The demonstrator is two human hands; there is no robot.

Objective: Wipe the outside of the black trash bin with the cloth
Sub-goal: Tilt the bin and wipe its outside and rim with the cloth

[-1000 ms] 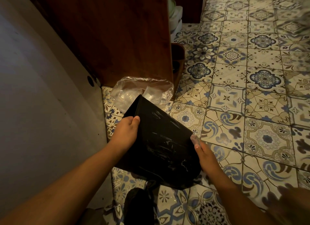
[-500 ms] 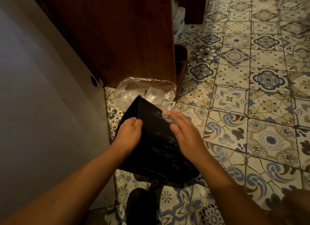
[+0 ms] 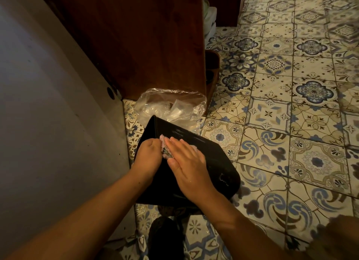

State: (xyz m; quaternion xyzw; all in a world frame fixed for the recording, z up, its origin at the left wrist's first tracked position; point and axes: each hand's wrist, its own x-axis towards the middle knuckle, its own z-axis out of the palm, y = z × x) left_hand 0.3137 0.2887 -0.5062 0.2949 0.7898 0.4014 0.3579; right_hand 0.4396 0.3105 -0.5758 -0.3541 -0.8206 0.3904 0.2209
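The black trash bin point(image 3: 209, 158) lies tipped on its side on the tiled floor, its upper side facing me and its open end away from me. My left hand point(image 3: 146, 157) grips the bin's left edge, fingers curled over it. My right hand point(image 3: 187, 163) lies flat on the bin's upper side, pressing a small pinkish cloth point(image 3: 164, 143) against it. Only the cloth's edge shows past my fingertips, right beside my left hand. Wet streaks glint on the bin near its lower right corner.
A clear plastic bag point(image 3: 171, 106) lies crumpled just beyond the bin's open end. A dark wooden cabinet point(image 3: 136, 36) stands behind it, a pale wall point(image 3: 48, 104) on the left. A dark object point(image 3: 165, 238) sits on the floor near me. Patterned tile point(image 3: 291, 124) spreads to the right.
My right hand has swept from the bin's lower right corner up and left across its upper side, ending flat beside my left hand. My left hand has kept its grip.
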